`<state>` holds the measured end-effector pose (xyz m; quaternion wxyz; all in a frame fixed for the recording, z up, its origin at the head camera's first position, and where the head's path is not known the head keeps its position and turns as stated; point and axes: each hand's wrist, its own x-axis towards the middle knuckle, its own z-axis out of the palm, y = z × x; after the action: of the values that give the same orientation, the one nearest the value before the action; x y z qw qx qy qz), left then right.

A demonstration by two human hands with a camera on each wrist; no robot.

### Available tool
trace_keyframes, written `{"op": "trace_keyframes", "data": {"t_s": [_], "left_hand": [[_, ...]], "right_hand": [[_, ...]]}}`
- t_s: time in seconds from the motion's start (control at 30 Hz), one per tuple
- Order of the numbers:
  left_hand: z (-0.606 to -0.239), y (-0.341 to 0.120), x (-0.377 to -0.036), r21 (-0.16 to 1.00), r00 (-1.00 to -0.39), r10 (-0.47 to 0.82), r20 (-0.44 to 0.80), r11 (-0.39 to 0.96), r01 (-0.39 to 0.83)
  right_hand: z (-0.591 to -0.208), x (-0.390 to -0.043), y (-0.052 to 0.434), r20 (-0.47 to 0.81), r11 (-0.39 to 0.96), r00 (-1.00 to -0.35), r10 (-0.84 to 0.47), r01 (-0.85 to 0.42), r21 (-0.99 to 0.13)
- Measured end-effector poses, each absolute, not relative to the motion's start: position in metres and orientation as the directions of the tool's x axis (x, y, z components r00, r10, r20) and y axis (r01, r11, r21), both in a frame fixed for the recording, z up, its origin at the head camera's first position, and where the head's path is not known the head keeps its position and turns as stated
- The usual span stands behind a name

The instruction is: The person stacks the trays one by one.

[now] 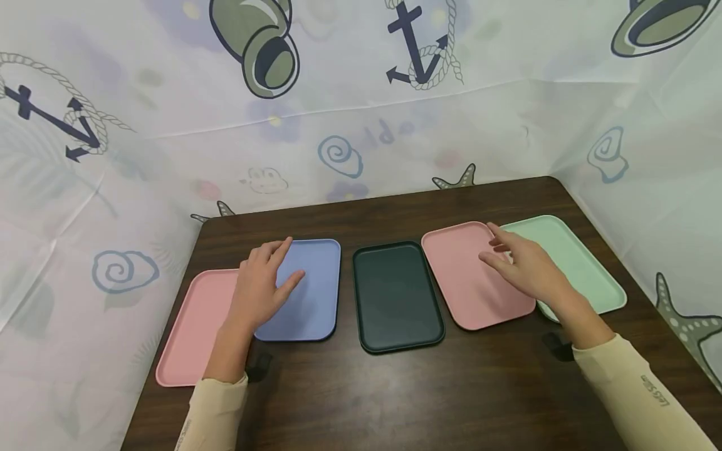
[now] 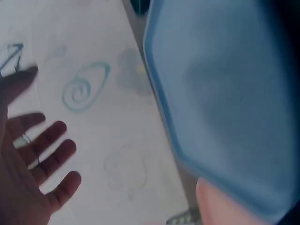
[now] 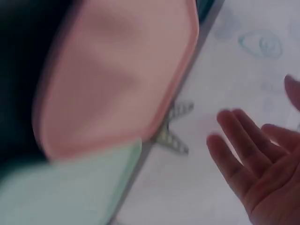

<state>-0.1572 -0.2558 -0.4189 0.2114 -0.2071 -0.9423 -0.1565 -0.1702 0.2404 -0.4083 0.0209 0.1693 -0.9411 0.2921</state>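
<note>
Several shallow rectangular trays lie in a row on a dark wooden table. My left hand hovers above the blue tray and beside the left pink tray, its fingers extended and holding nothing. A dark green tray lies between my two hands. Over the right pink tray and the edge of the mint green tray is my right hand, also empty with relaxed fingers. In the wrist views, the left palm and the right palm appear apart from the trays.
The wooden table has rounded back corners. Behind it and at both sides hangs a pale cloth printed with anchors, shells and starfish. The right pink tray touches or overlaps the mint one.
</note>
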Motion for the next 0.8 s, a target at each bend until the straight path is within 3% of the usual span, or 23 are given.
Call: {"op": "trace_keyframes", "data": {"t_s": [0.2, 0.43, 0.8], "left_hand": [[-0.435, -0.213, -0.124, 0.306, -0.875, 0.203, 0.44, 0.882, 0.359], [-0.454, -0.167, -0.085, 0.458, -0.971, 0.102, 0.218, 0.868, 0.194], [-0.474, -0.143, -0.067, 0.503, -0.999, 0.014, 0.048, 0.863, 0.036]], "right_hand": [[-0.43, -0.151, 0.201, 0.074, 0.734, -0.948, -0.309, -0.287, -0.615], [-0.457, -0.132, 0.17, -0.086, 0.715, -0.942, -0.323, -0.184, -0.675], [-0.472, -0.119, 0.151, -0.102, 0.772, -0.961, -0.255, -0.139, -0.62]]}}
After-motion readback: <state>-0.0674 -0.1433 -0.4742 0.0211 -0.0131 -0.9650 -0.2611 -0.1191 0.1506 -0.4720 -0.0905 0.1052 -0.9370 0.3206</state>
